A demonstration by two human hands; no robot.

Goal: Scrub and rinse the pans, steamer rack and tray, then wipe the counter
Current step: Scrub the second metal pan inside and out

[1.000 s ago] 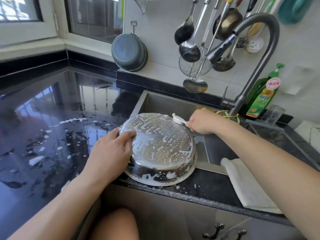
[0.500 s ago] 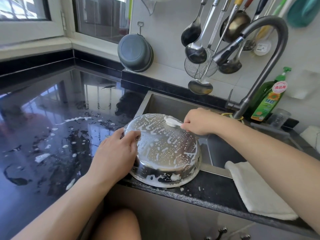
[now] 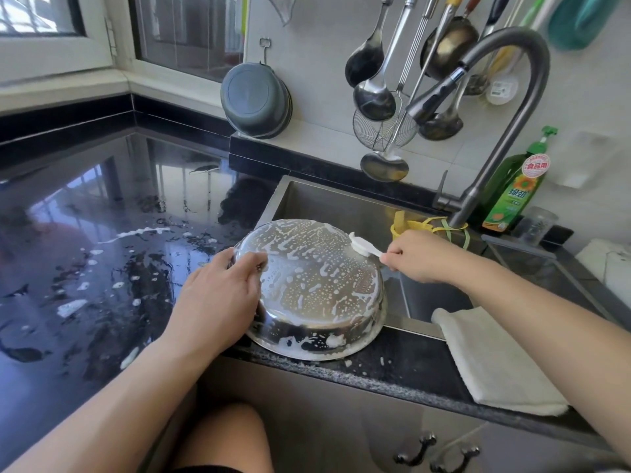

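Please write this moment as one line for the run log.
step: scrubbing | left hand holds soapy pan upside down on sink edge | right hand grips white brush on pan's far side

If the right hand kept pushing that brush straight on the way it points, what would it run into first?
The right hand points its brush left across the upturned pan. Going on, it would likely meet the left hand gripping the far rim, though depth is unclear.
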